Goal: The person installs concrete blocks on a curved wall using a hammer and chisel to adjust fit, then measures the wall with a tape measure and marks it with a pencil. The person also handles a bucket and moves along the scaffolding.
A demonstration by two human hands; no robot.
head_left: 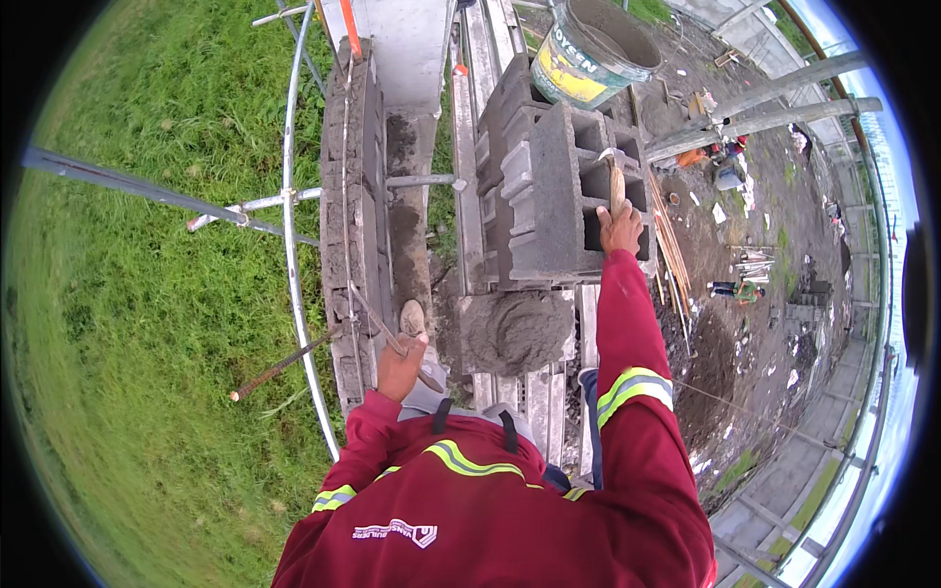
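My left hand (398, 370) is closed round a thin metal rod (372, 316) that slants across the top of the hollow-block wall (345, 216). My right hand (619, 231) grips a wooden-handled tool (617, 184) with a curved pale metal neck, over the stacked hollow concrete blocks (554, 196). What lies beyond that neck is too small to make out. Between my arms, a heap of wet mortar (518, 331) sits on a board in front of the blocks.
A bucket (596, 54) of grey mix stands behind the blocks. Scaffold pipes (291, 196) run along the wall's left, above grass. A rusty rebar (279, 370) juts out leftward. Planks (536, 402) lie underfoot. Far below right, a person (737, 291) is on muddy ground.
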